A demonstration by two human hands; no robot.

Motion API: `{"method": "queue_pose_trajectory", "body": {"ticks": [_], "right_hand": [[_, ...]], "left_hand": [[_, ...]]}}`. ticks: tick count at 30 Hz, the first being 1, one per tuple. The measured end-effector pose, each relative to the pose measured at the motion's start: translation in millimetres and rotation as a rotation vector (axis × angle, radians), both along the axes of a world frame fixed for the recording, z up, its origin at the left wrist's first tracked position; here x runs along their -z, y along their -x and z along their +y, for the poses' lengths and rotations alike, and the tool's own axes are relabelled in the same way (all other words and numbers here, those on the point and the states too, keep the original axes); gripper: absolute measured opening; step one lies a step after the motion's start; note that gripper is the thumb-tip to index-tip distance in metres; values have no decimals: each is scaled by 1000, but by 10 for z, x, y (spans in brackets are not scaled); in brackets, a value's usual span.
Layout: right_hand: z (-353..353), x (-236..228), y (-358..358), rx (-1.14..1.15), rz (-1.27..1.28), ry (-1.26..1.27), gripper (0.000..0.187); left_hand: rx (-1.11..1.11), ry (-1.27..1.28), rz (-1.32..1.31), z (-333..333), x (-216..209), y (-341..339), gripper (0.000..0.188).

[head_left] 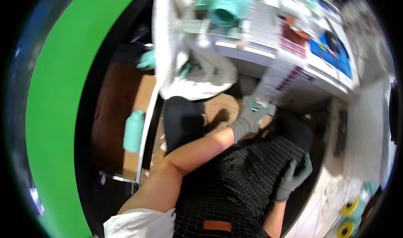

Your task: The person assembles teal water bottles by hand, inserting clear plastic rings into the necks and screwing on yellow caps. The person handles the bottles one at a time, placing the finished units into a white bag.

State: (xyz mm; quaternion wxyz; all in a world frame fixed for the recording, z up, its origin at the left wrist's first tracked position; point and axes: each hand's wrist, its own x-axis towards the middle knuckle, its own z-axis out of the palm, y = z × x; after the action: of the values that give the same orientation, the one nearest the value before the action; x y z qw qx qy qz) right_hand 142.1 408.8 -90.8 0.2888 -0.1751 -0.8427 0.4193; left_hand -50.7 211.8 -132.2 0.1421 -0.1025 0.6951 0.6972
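My left hand (251,115), in a grey glove with mint-green fingers, reaches below the front edge of the white worktable (256,55). Its fingers are closed at the lower end of a pale label strip (270,84) with red marks, which hangs down from the tabletop. Motion blur hides the exact grip. My right hand (294,177), gloved the same way, rests by my right thigh on the black checked apron (235,170). Its thumb and fingers are apart with nothing between them.
A mint-green bottle (223,13) lies on the table, its mouth facing me. White bag (201,84) hangs at the left; another mint bottle (134,131) lies beyond a pale bar. A blue mat (331,55) is on the right. Yellow-ringed mint items (350,206) sit low right.
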Motion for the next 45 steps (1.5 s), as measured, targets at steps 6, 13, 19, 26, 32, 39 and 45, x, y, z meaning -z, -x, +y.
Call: {"method": "queue_pose_trajectory", "body": {"ticks": [6,13,19,26,32,39,45], "right_hand": [[48,96,-4,-59,-70,-98,47],[32,-20,79,-49,-128,-280,53],[63,-1,118,-10,-192,-410,55],[-274,-274,154,42,-160,-397,58],[-234,-128,158,-12,-129,-233,50],[-435,-387,245,67,-95,-575,60],[-835,-1001,319,-554,12,285,62]], "left_hand": [[-268,569,732,-1777,-598,-729,45],[-649,666,191,-3440,-22,-605,53],[-495,1283,-142,-4479,729,739,75],[-217,1688,-377,-4873,590,1736,50],[-366,1434,-240,-4987,971,999,51],[-880,918,477,-3953,3,-528,34],[-214,755,1234,-2603,-1470,-1099,13]]}}
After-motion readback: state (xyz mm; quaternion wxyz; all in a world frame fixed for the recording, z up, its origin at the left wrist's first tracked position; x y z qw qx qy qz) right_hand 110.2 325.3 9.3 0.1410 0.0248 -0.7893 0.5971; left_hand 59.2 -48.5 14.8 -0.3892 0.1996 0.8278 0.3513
